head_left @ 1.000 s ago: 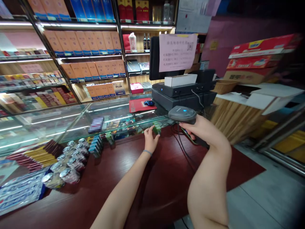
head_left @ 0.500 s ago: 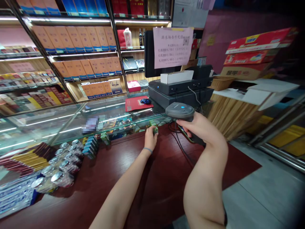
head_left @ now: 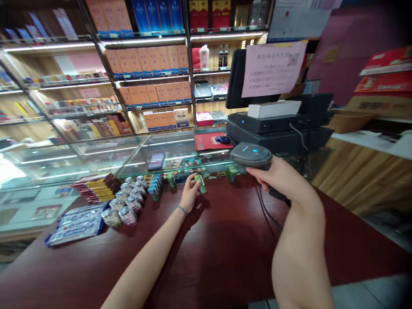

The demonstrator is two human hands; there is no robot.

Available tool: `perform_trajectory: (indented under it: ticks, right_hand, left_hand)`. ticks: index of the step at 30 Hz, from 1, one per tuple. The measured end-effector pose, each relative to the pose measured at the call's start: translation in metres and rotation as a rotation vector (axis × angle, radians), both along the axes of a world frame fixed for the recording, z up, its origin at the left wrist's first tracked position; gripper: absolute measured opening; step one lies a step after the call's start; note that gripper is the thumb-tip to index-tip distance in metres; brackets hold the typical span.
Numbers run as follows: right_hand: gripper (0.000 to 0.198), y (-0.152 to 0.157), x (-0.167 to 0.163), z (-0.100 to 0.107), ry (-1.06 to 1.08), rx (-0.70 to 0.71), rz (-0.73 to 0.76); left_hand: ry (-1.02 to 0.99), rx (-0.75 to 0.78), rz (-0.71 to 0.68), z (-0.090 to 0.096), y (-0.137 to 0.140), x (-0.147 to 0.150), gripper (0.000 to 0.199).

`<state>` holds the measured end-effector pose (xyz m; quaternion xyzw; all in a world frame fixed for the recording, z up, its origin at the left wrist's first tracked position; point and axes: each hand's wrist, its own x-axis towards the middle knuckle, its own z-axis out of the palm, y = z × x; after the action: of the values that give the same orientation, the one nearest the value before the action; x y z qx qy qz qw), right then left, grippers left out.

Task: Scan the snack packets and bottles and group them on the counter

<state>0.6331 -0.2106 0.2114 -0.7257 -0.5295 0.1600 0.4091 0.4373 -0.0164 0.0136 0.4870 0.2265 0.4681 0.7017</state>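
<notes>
My left hand [head_left: 190,193] is closed on a small green box [head_left: 201,183], lifted a little above the dark red counter [head_left: 206,249]. My right hand [head_left: 270,174] grips a grey barcode scanner [head_left: 251,155] by its handle, its head pointing left and a blue light lit on top. A black cable [head_left: 265,210] hangs from the scanner toward the counter. Another green box group [head_left: 231,173] stands at the counter's back edge, left of the scanner. More green boxes [head_left: 171,181] stand beside a row of blue-green boxes [head_left: 155,187] to the left of my left hand.
Several lidded jars [head_left: 128,210], blue-white packets [head_left: 77,223] and stacked maroon-gold packs [head_left: 96,187] occupy the counter's left. Behind runs a glass display case [head_left: 174,146]. A monitor [head_left: 236,79] with a pink notice stands behind the scanner, and a mouse [head_left: 222,140] lies on a red sheet.
The view has swung left. My left hand has moved left, away from the green boxes near the scanner, carrying one small green box. My right hand keeps hold of the scanner.
</notes>
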Motion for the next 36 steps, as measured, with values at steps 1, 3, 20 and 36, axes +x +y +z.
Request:
perform_trajectory:
  ticks: [1,3,20,36]
  right_hand:
    - [0.022,0.005,-0.006,0.0,-0.011,-0.008,0.02]
    - [0.023,0.015,-0.02,-0.001,-0.03,-0.021,0.068]
    - [0.038,0.065,-0.146,-0.034,-0.638,-0.346,0.364]
    - [0.035,0.067,-0.148,-0.041,-0.699,-0.359,0.346]
  left_hand:
    - [-0.022,-0.043,-0.012,0.001,0.003,-0.016,0.055]
    - [-0.048,-0.119,-0.021,0.002,0.008,-0.046,0.06]
    - [-0.209,-0.387,0.016,-0.02,0.029,-0.124,0.035]
    - [-0.297,-0.382,-0.033,-0.035,0.04,-0.122,0.026]
